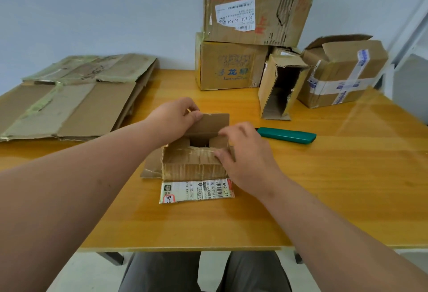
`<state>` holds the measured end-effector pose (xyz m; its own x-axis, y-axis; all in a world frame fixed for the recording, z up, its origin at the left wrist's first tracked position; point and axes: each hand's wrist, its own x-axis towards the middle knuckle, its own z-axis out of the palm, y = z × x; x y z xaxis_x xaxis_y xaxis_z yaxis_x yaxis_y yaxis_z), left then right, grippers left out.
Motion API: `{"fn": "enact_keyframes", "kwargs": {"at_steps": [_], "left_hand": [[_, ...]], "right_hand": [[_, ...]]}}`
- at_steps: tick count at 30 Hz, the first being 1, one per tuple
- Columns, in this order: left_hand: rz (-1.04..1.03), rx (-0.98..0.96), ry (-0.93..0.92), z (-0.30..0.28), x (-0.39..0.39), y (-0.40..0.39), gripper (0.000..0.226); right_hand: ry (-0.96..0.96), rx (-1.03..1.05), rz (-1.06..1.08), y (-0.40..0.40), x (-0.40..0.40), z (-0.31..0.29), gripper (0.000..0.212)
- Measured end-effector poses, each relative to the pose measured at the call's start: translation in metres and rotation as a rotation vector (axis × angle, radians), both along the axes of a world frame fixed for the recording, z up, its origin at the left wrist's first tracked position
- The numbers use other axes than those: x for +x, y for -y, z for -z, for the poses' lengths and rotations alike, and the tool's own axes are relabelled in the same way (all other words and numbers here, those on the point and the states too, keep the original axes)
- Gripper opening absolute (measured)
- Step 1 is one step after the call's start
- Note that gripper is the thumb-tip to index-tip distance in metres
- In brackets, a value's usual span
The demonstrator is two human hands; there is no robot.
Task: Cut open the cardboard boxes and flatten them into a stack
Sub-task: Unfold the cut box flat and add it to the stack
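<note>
A small brown cardboard box (193, 164) stands open-topped in the middle of the yellow table (324, 187). Its near flap with a white shipping label (196, 191) lies flat on the table. My left hand (178, 118) pinches the far flap (208, 125), which stands up. My right hand (245, 157) grips the box's right side and near top edge. A green utility knife (287, 134) lies on the table just right of the box, untouched. A stack of flattened cardboard (71, 97) lies at the left.
At the back right stand several unflattened boxes: a large one (257, 7) atop another (229, 67), a narrow open box (280, 88) and a taped box (342, 71). A pale wall runs behind. My knees show below the table's front edge.
</note>
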<state>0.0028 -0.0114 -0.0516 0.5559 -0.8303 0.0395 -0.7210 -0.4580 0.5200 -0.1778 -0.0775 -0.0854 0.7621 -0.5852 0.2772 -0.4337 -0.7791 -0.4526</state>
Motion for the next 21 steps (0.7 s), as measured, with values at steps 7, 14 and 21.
{"fn": "enact_keyframes", "kwargs": {"at_steps": [7, 14, 21], "left_hand": [[0.002, -0.066, 0.210, 0.000, 0.001, -0.007, 0.025], [0.130, 0.210, 0.326, 0.000, 0.007, -0.023, 0.032], [0.121, 0.391, 0.210, -0.009, 0.005, -0.013, 0.056]], "right_hand": [[-0.552, -0.260, -0.266, 0.006, 0.020, -0.026, 0.054], [-0.597, -0.236, -0.304, 0.001, 0.027, -0.043, 0.033], [-0.392, -0.455, -0.371, 0.011, 0.005, -0.038, 0.025]]}}
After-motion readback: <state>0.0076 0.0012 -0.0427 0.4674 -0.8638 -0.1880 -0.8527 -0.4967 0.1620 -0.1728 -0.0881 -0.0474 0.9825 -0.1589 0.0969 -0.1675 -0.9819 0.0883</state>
